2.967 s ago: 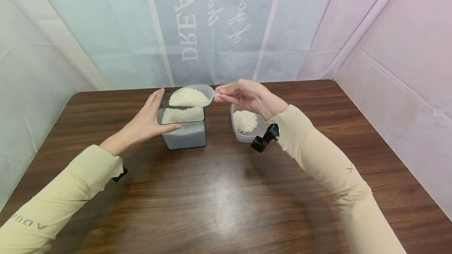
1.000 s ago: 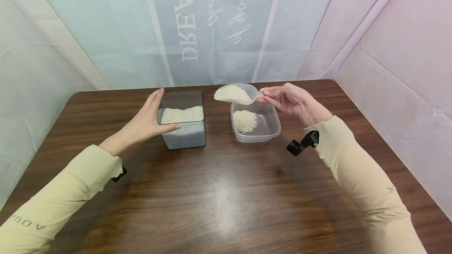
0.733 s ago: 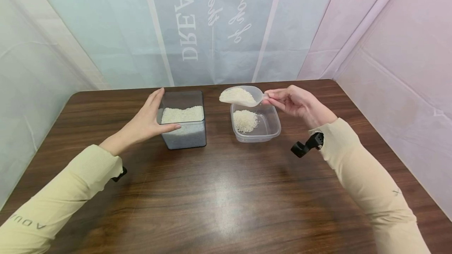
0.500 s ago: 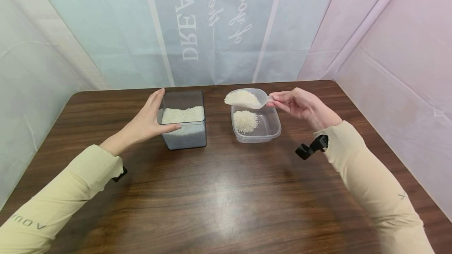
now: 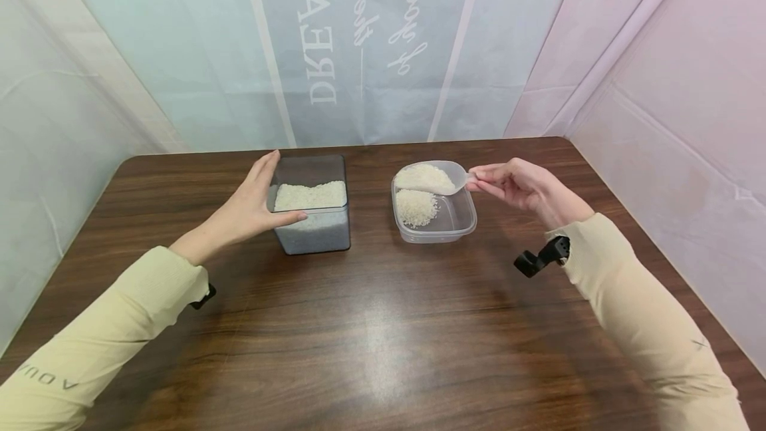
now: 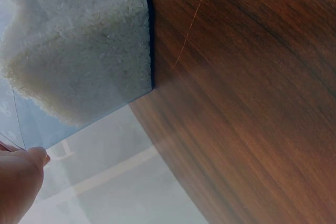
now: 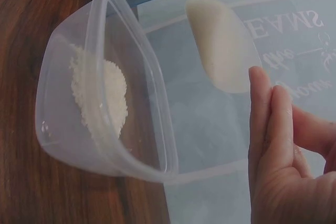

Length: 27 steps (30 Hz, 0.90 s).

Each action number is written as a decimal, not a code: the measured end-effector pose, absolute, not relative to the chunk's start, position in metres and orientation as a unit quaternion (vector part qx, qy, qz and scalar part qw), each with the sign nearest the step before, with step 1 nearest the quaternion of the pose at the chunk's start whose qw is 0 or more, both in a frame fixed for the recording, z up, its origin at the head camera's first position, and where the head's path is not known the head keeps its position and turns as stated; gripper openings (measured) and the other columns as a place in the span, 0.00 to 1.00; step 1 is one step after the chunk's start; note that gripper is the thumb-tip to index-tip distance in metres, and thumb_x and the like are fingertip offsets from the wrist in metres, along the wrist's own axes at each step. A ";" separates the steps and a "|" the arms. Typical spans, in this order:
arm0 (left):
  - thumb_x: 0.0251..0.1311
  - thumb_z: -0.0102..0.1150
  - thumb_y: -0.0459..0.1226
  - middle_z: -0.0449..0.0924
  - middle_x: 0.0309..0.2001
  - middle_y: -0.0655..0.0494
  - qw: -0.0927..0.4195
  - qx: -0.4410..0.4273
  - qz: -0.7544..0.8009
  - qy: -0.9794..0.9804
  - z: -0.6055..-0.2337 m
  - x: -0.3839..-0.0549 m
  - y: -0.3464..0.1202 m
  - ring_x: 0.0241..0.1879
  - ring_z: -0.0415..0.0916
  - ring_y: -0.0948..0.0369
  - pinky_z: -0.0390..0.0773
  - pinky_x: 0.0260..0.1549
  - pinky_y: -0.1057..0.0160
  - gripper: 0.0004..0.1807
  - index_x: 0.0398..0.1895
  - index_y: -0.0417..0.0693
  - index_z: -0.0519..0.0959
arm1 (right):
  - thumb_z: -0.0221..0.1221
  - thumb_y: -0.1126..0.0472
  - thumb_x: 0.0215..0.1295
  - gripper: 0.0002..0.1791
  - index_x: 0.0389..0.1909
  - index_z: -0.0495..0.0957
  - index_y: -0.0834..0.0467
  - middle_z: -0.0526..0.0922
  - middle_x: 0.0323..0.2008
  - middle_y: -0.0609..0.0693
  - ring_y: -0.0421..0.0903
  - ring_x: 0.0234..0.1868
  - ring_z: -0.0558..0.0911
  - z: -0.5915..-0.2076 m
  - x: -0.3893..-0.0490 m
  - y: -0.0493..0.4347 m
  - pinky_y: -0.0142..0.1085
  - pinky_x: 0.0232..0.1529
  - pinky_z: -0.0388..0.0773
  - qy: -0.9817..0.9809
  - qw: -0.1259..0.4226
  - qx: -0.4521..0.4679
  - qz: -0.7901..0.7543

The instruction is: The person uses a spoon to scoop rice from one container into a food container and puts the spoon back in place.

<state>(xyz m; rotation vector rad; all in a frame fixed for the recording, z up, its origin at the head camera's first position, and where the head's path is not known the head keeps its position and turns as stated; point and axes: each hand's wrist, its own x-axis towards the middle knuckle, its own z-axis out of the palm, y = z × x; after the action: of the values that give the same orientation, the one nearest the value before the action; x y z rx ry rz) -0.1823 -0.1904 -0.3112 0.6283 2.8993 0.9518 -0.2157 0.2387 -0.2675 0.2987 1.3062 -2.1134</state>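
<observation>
In the head view, my right hand (image 5: pixel 526 188) pinches the handle of a translucent scoop (image 5: pixel 459 175) heaped with rice. The scoop is over the back part of a clear, square plastic tub (image 5: pixel 455 218), which has a small pile of rice (image 5: pixel 417 207) on its left side. The right wrist view shows the scoop (image 7: pixel 223 45) above the tub's rim (image 7: pixel 168 145), apart from it. My left hand (image 5: pixel 251 201) holds a dark see-through rice container (image 5: pixel 314 235) at its left side, thumb along the front rim. Rice (image 6: pixel 79 56) fills much of that container.
Both containers stand on a dark wooden table (image 5: pixel 371 324), with a gap between them. A pale printed cloth backdrop (image 5: pixel 383 105) rises behind the far edge, and pale fabric walls (image 5: pixel 688 138) flank both sides.
My right hand has carried the loaded scoop rightward from above the dark container to over the clear tub, and lower over the last second. The left hand and both containers stay put.
</observation>
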 end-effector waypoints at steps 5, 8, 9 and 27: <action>0.48 0.64 0.53 0.33 0.71 0.45 0.014 0.201 0.304 0.931 -0.311 -0.182 -0.190 0.68 0.41 0.46 0.52 0.59 0.42 0.60 0.71 0.43 0.33 | 0.41 0.79 0.63 0.16 0.30 0.79 0.71 0.82 0.28 0.64 0.54 0.31 0.84 -0.274 -0.214 0.244 0.28 0.36 0.77 0.506 0.312 0.127 -0.794; 0.48 0.64 0.53 0.33 0.71 0.45 0.015 0.200 0.305 0.931 -0.311 -0.182 -0.190 0.68 0.41 0.46 0.52 0.59 0.42 0.60 0.71 0.43 0.33 | 0.41 0.79 0.63 0.16 0.31 0.79 0.70 0.82 0.29 0.64 0.53 0.32 0.84 -0.276 -0.214 0.247 0.27 0.37 0.77 0.514 0.319 0.128 -0.786; 0.48 0.64 0.53 0.33 0.71 0.45 0.015 0.200 0.305 0.931 -0.311 -0.182 -0.190 0.68 0.41 0.46 0.52 0.59 0.42 0.60 0.71 0.43 0.33 | 0.41 0.78 0.63 0.16 0.31 0.79 0.70 0.82 0.29 0.64 0.53 0.32 0.84 -0.277 -0.214 0.247 0.27 0.37 0.77 0.517 0.322 0.127 -0.783; 0.47 0.64 0.53 0.34 0.71 0.44 0.015 0.200 0.307 0.930 -0.311 -0.183 -0.191 0.68 0.41 0.46 0.52 0.59 0.42 0.60 0.71 0.43 0.33 | 0.38 0.78 0.64 0.21 0.30 0.81 0.69 0.83 0.29 0.62 0.49 0.33 0.84 -0.293 -0.215 0.253 0.26 0.37 0.76 0.551 0.364 0.096 -0.745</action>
<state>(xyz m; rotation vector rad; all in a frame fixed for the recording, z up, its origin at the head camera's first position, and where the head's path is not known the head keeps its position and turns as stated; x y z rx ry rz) -0.1831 -0.1907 -0.3112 0.6236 2.8955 0.9561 -0.2146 0.2526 -0.2931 0.2466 1.4162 -1.9164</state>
